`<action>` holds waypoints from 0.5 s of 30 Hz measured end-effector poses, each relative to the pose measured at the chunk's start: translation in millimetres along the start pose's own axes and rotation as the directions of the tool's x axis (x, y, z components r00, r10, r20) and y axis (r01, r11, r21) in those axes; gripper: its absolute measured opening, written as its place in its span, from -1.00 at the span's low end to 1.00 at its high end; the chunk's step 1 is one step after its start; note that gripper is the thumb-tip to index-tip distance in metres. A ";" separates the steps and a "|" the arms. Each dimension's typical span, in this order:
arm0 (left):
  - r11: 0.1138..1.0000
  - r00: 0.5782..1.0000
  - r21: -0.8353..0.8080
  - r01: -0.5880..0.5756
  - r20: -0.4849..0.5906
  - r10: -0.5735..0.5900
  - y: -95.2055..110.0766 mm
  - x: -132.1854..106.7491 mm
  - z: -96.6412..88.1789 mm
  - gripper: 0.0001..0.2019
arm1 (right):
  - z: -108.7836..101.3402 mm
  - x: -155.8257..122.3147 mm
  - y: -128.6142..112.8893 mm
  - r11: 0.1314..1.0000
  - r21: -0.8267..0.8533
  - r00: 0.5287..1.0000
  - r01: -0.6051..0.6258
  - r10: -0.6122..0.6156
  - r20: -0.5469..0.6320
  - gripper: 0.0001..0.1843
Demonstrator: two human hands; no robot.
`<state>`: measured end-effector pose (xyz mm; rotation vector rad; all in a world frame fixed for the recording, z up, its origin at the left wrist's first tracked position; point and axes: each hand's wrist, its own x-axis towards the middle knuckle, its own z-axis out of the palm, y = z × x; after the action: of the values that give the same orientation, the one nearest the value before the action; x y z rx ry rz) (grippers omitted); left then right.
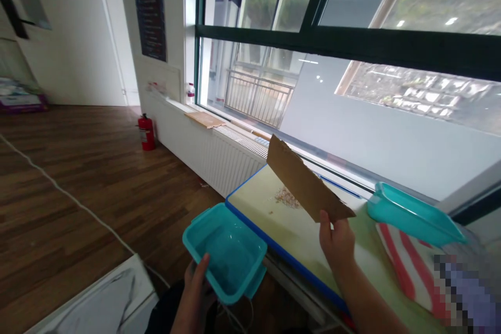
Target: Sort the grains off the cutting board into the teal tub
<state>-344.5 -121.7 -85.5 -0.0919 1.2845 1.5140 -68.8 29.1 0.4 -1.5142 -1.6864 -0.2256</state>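
My left hand (195, 292) grips the near rim of an empty teal plastic container (225, 250), held just below the table's left edge. My right hand (338, 242) is closed on the lower end of a long brown cardboard strip (305, 182), which slants up and left over the pale green table top (274, 214) with its blue edge. A small pile of light crumbs (287, 197) lies on the table right beside the cardboard, a little way in from the edge above the container.
A teal lid or tray (410, 214) rests on a red and white striped cloth (407, 266) at the right. A white radiator (211, 151) runs under the window. A red fire extinguisher (146, 132) stands on the wooden floor; a white cable crosses it.
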 end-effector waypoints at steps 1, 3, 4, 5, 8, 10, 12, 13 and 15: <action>1.000 1.000 0.011 0.017 -0.015 -0.017 -3.8 -3.1 3.7 -0.23 | -0.9 -0.2 -1.4 1.000 -0.012 1.000 -0.006 0.006 0.004 -0.46; 0.999 0.999 0.032 0.029 -0.019 -0.028 -11.8 -9.4 11.5 -0.21 | -1.2 0.0 -3.5 1.000 -0.020 1.000 -0.001 0.001 0.023 -0.48; 0.999 1.000 0.037 0.021 -0.004 -0.020 -15.7 -12.3 15.3 -0.20 | -0.6 0.3 -4.1 1.000 -0.019 0.999 0.009 -0.009 0.040 -0.49; 0.999 1.000 0.039 0.010 0.013 -0.011 -19.5 -14.9 18.8 -0.20 | 0.3 0.6 -4.3 1.000 -0.018 0.998 0.018 -0.017 0.056 -0.50; 0.999 0.999 0.033 -0.009 0.036 0.007 -27.2 -19.4 26.9 -0.20 | 4.0 1.6 -3.6 0.999 -0.025 0.995 0.031 -0.028 0.100 -0.50; 1.000 0.999 0.020 -0.011 0.034 0.010 -28.5 -19.3 29.5 -0.20 | 6.6 2.3 -3.1 0.999 -0.032 0.993 0.036 -0.032 0.112 -0.49; 1.000 0.999 0.000 -0.016 0.031 0.016 -27.1 -17.2 30.1 -0.21 | 9.4 3.1 -3.1 0.998 -0.036 0.992 0.044 -0.039 0.118 -0.48; 1.000 0.999 -0.010 -0.021 0.027 0.021 -25.9 -15.7 29.9 -0.22 | 11.0 3.4 -3.3 0.998 -0.037 0.992 0.047 -0.042 0.119 -0.48; 0.999 0.999 -0.017 -0.031 0.019 0.032 -23.3 -12.6 29.0 -0.24 | 14.7 3.7 -4.1 0.998 -0.034 0.992 0.055 -0.051 0.118 -0.47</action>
<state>-306.6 -112.9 -80.7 -0.0679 1.2631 1.5492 -78.8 40.0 -4.8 -1.5370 -1.8255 -0.2001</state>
